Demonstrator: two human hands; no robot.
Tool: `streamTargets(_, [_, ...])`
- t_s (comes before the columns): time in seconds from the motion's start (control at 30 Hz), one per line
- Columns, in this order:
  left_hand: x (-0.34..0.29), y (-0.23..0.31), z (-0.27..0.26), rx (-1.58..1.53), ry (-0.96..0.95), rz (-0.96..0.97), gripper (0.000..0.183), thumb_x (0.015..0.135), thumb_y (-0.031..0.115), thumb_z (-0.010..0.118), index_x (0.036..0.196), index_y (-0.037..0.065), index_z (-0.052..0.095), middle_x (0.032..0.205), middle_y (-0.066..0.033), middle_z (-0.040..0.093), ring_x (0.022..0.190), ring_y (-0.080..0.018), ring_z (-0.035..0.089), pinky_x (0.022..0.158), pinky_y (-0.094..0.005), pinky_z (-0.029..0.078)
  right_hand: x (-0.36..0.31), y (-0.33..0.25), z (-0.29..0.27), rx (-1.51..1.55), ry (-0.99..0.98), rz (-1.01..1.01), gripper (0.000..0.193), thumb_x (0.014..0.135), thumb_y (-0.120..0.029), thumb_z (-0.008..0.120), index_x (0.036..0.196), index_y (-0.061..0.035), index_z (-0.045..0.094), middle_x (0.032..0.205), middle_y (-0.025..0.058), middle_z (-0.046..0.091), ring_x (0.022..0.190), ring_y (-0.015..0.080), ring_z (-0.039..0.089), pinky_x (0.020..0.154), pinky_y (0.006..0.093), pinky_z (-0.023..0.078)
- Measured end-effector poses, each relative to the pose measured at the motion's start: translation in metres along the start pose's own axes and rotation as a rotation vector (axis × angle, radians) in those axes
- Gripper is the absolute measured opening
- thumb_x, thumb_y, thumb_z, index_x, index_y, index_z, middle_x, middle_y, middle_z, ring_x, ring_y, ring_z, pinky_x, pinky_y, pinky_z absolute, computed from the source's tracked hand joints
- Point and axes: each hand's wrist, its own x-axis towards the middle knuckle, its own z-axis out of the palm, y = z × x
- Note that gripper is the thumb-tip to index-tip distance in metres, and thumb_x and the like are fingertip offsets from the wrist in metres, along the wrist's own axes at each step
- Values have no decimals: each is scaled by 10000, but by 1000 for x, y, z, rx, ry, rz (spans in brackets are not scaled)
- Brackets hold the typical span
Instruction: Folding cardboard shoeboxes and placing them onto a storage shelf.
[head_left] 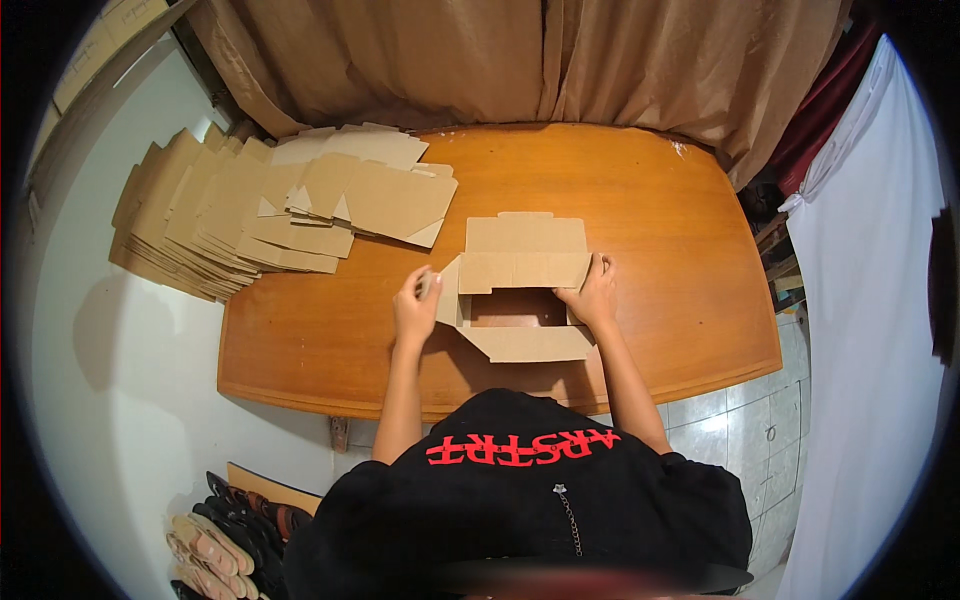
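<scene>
A brown cardboard box (525,275) stands partly folded on the wooden table in front of me, its flaps spread outward. Through its middle opening the brown tabletop shows. At the box's left side flap, my left hand (414,308) is closed with curled fingers around the flap's outer edge. My right hand (597,295) grips the right side wall, the thumb at the opening and the fingers along the outside. The far panel stands up with a small tab on top, and the near flap leans toward me.
Flat folded cardboard boxes (225,210) lie in overlapping stacks at the table's far left. The wooden table (690,270) has curved edges. A brown curtain (480,65) hangs behind it, and a white cloth (860,280) hangs at right. Sandals (215,545) sit on the floor at lower left.
</scene>
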Motion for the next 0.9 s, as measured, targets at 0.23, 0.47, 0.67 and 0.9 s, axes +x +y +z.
streamTargets(0.23, [-27,32,31,144,-447,320,477,779,375,613,1070,-3,597,1087,-186,594,1054,-296,540,917,-381,394,-1,-3,-3,8,-20,-4,922,581,-353,762,1289,-28,268,1281,217,272,1016,428,470,778,473,468])
streamTargets(0.47, [-30,24,41,417,-535,422,538,750,443,603,1104,37,596,1171,-163,553,1168,-268,451,988,-395,285,-3,-6,-3,-75,-13,10,922,606,-388,739,1302,-22,259,1300,215,274,1003,418,483,748,465,483])
streamTargets(0.67, [-32,21,43,524,-564,432,627,705,487,625,1137,36,573,1196,-145,541,1199,-275,416,1002,-402,258,-4,-11,-5,-78,-23,20,927,604,-400,741,1303,-22,264,1303,210,275,1002,408,489,747,458,486])
streamTargets(0.9, [-35,33,24,506,-926,345,833,537,519,744,1247,155,502,1355,-128,392,1336,-282,180,1069,-499,40,2,-2,-8,4,-72,15,950,596,-436,739,1300,-11,262,1304,209,260,1048,415,458,812,463,454])
